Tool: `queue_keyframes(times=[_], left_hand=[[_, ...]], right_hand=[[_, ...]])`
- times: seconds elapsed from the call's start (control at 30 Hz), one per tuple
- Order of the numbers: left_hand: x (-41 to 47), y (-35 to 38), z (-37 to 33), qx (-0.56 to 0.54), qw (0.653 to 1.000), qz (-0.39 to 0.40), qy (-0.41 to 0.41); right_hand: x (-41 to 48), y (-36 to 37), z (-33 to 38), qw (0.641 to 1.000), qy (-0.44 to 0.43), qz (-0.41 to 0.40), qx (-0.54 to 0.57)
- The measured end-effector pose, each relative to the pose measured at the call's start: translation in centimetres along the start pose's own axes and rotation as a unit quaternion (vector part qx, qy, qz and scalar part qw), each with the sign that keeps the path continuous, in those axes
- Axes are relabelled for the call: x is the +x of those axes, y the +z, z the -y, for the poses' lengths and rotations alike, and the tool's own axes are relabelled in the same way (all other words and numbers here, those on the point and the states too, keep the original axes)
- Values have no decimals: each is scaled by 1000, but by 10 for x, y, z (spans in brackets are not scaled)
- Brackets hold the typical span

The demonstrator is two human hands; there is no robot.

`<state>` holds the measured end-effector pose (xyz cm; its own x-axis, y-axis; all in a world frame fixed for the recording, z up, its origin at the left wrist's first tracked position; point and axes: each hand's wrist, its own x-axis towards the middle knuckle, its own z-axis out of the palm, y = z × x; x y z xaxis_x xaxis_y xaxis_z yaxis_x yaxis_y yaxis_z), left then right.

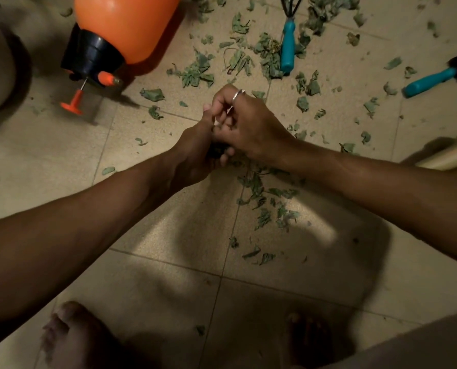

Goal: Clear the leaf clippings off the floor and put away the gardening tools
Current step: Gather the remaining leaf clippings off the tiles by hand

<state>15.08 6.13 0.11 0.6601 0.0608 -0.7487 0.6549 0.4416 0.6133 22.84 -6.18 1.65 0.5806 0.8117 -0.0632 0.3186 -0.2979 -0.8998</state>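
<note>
Above the tiled floor (pixel 168 262), left hand (pixel 195 158) cups leaf clippings (pixel 216 151); right hand (pixel 248 123) curls against it, grip unclear.

No text, label, brand, number or sign could be read anywhere in the head view; the frame was dim and soft, and no surface showed legible print.
</note>
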Motion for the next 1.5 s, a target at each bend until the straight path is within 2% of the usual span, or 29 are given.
queue_keyframes(times=[0.1, 0.2, 0.27, 0.37, 0.47, 0.5, 0.7, 0.77, 0.83, 0.93, 1.0, 1.1, 1.2, 1.33, 1.5], left_hand=[[-1, -10, 2, 26, 999, -8, 24], [2, -22, 0, 52, 997, -21, 50], [4, -30, -1, 66, 996, -41, 53], [5, -39, -3, 52, 996, -65, 43], [8, -43, -3, 10, 995, -95, 36], [9, -43, -2, 1, 994, -102, 35], [14, -43, 3, -15, 993, -115, 32], [15, -42, 4, -17, 993, -112, 28], [15, -40, 4, -14, 994, -106, 24], [13, -38, 3, -8, 997, -79, 18], [9, -34, 2, -6, 999, -46, 10], [4, -23, -2, -20, 999, 30, 15], [2, -11, -5, -46, 997, 61, 7], [5, -8, -4, -28, 997, 66, 8], [5, -9, 0, 31, 997, 57, 38]], right_hand=[[-1, 4, -1, 997, -31, -20, -64], [-3, 5, -12, 998, -4, -34, -61], [-4, 6, -22, 995, -1, -24, -101], [-7, 8, -35, 976, -13, 75, -205], [-14, 14, -42, 923, -53, 169, -342], [-16, 17, -43, 911, -71, 178, -365], [-15, 32, -45, 897, -101, 173, -394], [-10, 31, -46, 899, -108, 174, -387], [-5, 24, -37, 938, -58, 135, -314], [5, 6, -20, 990, 25, 33, -137], [11, -3, -12, 997, 74, 14, -25], [15, -4, 2, 997, 62, 16, 52], [12, 0, 3, 999, 42, 28, 13], [9, 0, -7, 985, -65, 21, -157], [-5, -3, -15, 987, -78, 8, -140]])
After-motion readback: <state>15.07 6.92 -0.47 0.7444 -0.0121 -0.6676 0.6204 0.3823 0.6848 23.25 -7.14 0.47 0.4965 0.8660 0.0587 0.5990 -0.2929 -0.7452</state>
